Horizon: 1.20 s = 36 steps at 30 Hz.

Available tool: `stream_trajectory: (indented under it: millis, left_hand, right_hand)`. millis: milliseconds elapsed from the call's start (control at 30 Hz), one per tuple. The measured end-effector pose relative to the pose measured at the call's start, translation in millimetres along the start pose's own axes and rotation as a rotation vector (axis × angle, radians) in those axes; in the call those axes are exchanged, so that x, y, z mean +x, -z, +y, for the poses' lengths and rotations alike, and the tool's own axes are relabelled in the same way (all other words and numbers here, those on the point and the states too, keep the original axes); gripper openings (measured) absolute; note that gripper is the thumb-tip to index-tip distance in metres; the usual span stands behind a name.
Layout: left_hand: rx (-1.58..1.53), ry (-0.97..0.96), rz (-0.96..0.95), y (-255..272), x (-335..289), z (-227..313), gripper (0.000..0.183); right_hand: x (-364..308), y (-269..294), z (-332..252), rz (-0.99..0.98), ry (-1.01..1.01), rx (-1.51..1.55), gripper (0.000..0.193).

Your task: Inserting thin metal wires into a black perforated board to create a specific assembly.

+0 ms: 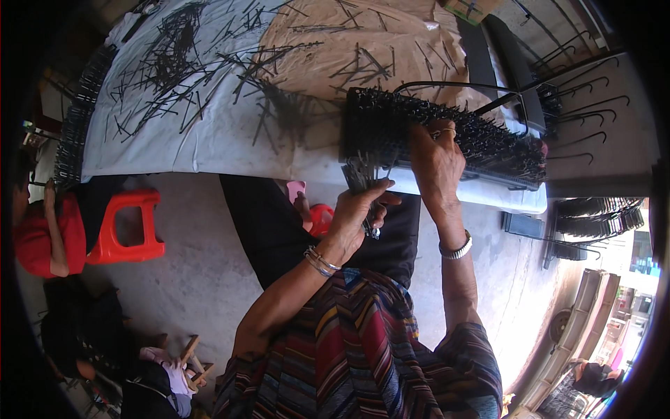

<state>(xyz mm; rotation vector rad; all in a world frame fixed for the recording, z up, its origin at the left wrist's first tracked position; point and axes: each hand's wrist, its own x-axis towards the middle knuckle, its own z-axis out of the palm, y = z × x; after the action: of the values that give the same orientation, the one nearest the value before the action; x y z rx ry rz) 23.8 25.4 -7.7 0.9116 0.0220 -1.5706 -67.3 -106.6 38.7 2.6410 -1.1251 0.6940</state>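
Note:
My left hand (354, 218) is closed around a bundle of thin dark rods (359, 174), held in front of the table's near edge. The rods stick up and out between thumb and fingers. My right hand (438, 164) reaches over a long black rack (492, 173) crowded with upright dark pieces. Its fingers are bent together among those pieces, and whatever they pinch is hidden. The rack lies along the near right edge of the table (230, 157).
Loose dark rods (174, 52) lie scattered over the table's white and brown covering. A black bar frame (499, 101) arches beside the rack. At left stands a red plastic stool (129, 227) near a person in red (52, 237). Metal hooks (593, 115) project at right.

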Motion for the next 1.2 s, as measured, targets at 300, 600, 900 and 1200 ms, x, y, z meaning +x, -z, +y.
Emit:
stream_trajectory:
  millis: [300,600,900,1200]
  left_hand:
    - [0.015,0.015,-0.048,0.9,4.6,-2.9,0.028]
    - [-0.084,0.015,-0.053,-2.1,4.9,5.6,0.031]
    - [-0.110,-0.027,0.011,7.5,8.1,-2.9,0.028]
    - [-0.117,-0.007,-0.024,4.9,1.2,-0.7,0.032]
  right_hand:
    - [-12.0,21.7,2.4,-0.336,-0.386,0.852,0.007]
    - [-0.5,10.7,6.3,0.247,-0.270,0.488,0.007]
    - [3.7,3.3,7.1,0.155,-0.325,0.540,0.002]
    - [15.1,1.1,0.9,0.054,-0.147,0.301,0.006]
